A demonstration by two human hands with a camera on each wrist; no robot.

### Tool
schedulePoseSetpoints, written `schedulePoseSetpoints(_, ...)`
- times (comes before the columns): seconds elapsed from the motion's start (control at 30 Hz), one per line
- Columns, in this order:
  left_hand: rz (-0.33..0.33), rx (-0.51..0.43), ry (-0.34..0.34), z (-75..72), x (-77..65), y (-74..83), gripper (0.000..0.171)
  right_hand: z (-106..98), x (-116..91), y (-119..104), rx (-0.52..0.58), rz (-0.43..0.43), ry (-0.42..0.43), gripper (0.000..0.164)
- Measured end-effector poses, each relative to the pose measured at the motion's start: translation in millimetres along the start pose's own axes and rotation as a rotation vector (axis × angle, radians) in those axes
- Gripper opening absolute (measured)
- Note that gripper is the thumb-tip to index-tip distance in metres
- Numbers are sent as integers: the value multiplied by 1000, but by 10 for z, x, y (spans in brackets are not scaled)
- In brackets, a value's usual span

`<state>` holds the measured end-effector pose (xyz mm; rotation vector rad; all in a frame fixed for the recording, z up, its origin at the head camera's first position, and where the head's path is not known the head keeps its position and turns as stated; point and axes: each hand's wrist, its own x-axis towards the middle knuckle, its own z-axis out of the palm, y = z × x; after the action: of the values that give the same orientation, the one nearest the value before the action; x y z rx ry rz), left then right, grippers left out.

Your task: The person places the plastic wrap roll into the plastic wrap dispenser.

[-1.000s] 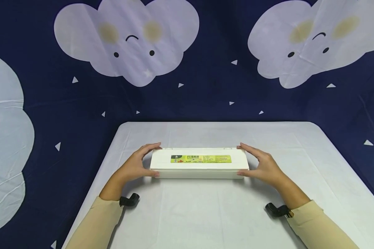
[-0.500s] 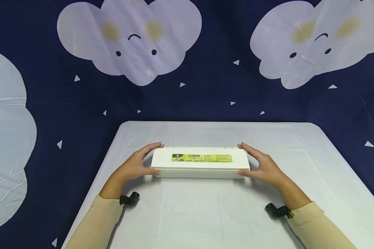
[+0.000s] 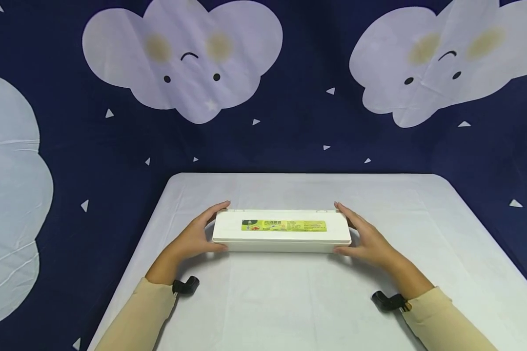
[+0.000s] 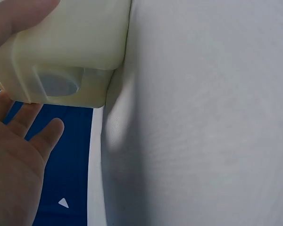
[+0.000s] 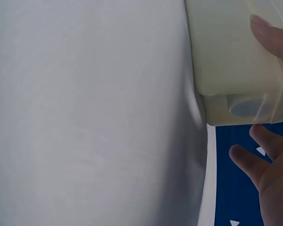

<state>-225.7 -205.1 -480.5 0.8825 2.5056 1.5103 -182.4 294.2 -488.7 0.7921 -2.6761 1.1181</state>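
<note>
A long white cling film box (image 3: 281, 236) with a yellow-green label (image 3: 283, 225) lies crosswise on the table in the head view. My left hand (image 3: 192, 238) grips its left end, thumb along the front side and fingers reaching behind the back edge. At the opposite end my right hand (image 3: 369, 241) holds it the same way. The left wrist view shows the box's end face (image 4: 92, 89) with a rounded grey spot. A matching spot appears on the end face (image 5: 217, 110) in the right wrist view. The box's lid looks closed, and its inside is hidden.
A white cloth covers the table (image 3: 272, 302), which has rounded far corners. Behind it hangs a dark blue curtain (image 3: 290, 146) with cloud faces and small white triangles. Each wrist wears a small black camera mount (image 3: 186, 285).
Both thumbs have slid slightly lower on the front of the cling film box. The box stays at nearly the same spot; the head view has shifted a little.
</note>
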Motion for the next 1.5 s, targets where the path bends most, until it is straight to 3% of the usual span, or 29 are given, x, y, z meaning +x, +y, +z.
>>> schedulePoseSetpoints(0.43, -1, 7, 4, 4, -27, 36, 123, 16, -11, -45, 16, -6, -1, 127)
schedulePoseSetpoints(0.7, 38, 14, 18, -28, -71, 371, 112, 20, -5, -64, 29, -6, 12, 130)
schedulePoseSetpoints(0.83, 48, 54, 22, -44, -92, 448, 110, 23, -19, -51, 32, -1, 18, 131)
schedulePoseSetpoints(0.87, 50, 60, 22, -46, -95, 453, 110, 23, -20, -51, 29, 5, 20, 131)
schedulePoseSetpoints(1.1, 67, 141, 10, -63, -38, 74, 114, 19, -18, -58, 13, 10, 30, 133)
schedulePoseSetpoints(1.33, 58, 228, -22, -98, -33, 169, 108, -14, -8, -54, 9, 4, 34, 129)
schedulePoseSetpoints(1.5, 34, 355, -25, -142, 3, 276, 99, -79, 40, -89, 6, -8, 26, 106)
